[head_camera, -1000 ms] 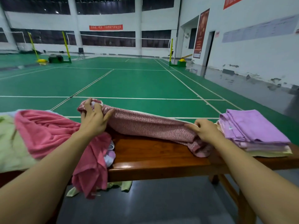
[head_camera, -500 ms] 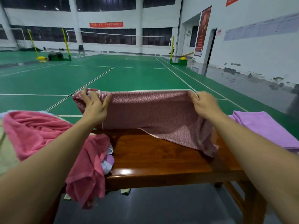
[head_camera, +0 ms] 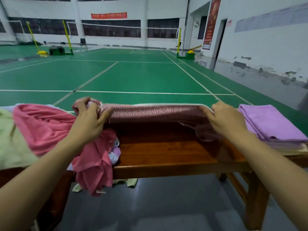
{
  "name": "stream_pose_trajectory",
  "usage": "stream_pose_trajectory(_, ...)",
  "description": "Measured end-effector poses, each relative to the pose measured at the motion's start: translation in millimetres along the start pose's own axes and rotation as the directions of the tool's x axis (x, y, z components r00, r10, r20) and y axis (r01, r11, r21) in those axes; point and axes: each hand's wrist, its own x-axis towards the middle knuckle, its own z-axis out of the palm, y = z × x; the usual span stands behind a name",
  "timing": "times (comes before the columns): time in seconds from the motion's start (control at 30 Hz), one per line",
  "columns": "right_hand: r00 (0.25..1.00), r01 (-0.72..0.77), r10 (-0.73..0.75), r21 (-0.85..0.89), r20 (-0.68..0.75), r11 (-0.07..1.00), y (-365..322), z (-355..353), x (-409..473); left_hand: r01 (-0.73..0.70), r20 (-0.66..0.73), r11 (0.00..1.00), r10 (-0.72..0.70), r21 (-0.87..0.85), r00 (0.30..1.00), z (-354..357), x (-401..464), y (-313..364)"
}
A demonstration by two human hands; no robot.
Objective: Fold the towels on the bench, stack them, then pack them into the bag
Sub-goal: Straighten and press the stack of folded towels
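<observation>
The left hand (head_camera: 90, 121) pinches one end of a mottled dusty-rose terry towel (head_camera: 155, 112), thumb pressed against curled fingers with cloth bunched between them. The right hand (head_camera: 225, 120) grips the other end, fingers folded over the towel's top edge and the thumb underneath, so that end is clamped too. Between the two hands the towel is stretched flat in a long band, its pale far edge showing as a thin line, and it is held just above the far side of a glossy reddish-brown wooden bench (head_camera: 166, 152). A loose flap of the same towel droops below the right hand and touches the bench top.

At nine o'clock from the left hand lies a crumpled coral-pink towel (head_camera: 48, 129); part of it spills over the near edge of the bench and hangs down at about seven o'clock. Further out at nine o'clock a pale green towel (head_camera: 10, 147) lies against it. At three o'clock from the right hand sits a neat stack of folded lilac towels (head_camera: 270, 124), close beside that wrist, on the right end of the bench. Beyond the bench, at twelve o'clock, spreads a green badminton court floor (head_camera: 141, 75) with white lines.
</observation>
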Motion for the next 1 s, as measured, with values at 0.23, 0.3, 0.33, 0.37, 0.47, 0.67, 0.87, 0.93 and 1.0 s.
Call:
stream_pose_trajectory(0.23, 0.965, 0.068, -0.043, -0.085, 0.259, 0.994, -17.6, 0.1, -87.4, -0.133, 0.123, 0.902, 0.089, 0.412, 0.988, 8.3, -66.3, -22.1)
stream_pose_trajectory(0.3, 0.941, 0.084, -0.047, -0.097, 0.336, 0.992, -25.5, -2.1, -100.2, -0.330, 0.130, 0.833, 0.304, 0.445, 0.944, 5.9, -66.3, -27.6)
stream_pose_trajectory(0.33, 0.936, 0.099, -0.065, -0.081, 0.345, 0.992, -27.2, -4.8, -103.8, -0.444, 0.165, 0.787, 0.415, 0.429, 0.895, 3.6, -64.3, -28.8)
stream_pose_trajectory(0.37, 0.933, 0.120, -0.095, -0.052, 0.347, 0.991, -27.3, -8.5, -105.6, -0.536, 0.214, 0.749, 0.493, 0.390, 0.844, 0.9, -61.4, -30.4)
stream_pose_trajectory(0.47, 0.880, 0.083, -0.171, 0.212, 0.443, 0.974, -24.6, -24.2, -102.6, -0.557, 0.292, 0.764, 0.479, 0.326, 0.828, -8.9, -57.3, -23.6)
stream_pose_trajectory(0.67, 0.913, -0.368, 0.279, 0.305, 0.297, 0.879, 15.8, -1.0, -61.8, -0.372, 0.304, 0.856, 0.269, 0.360, 0.914, 7.1, -46.7, 59.2)
stream_pose_trajectory(0.87, 0.748, -0.572, 0.418, 0.181, 0.515, 0.800, 39.2, 51.3, -15.3, -0.204, 0.446, 0.913, 0.355, -0.352, 0.821, 104.0, -66.5, 182.8)
stream_pose_trajectory(0.93, 0.710, -0.571, 0.423, 0.108, 0.563, 0.814, 38.8, 55.2, -10.3, -0.131, 0.459, 0.855, 0.391, -0.501, 0.797, 142.0, -74.1, 214.9)
stream_pose_trajectory(1.0, 0.691, -0.541, 0.409, 0.052, 0.595, 0.839, 37.8, 54.0, -7.8, -0.072, 0.492, 0.837, 0.386, -0.542, 0.781, 175.5, -77.8, 234.9)
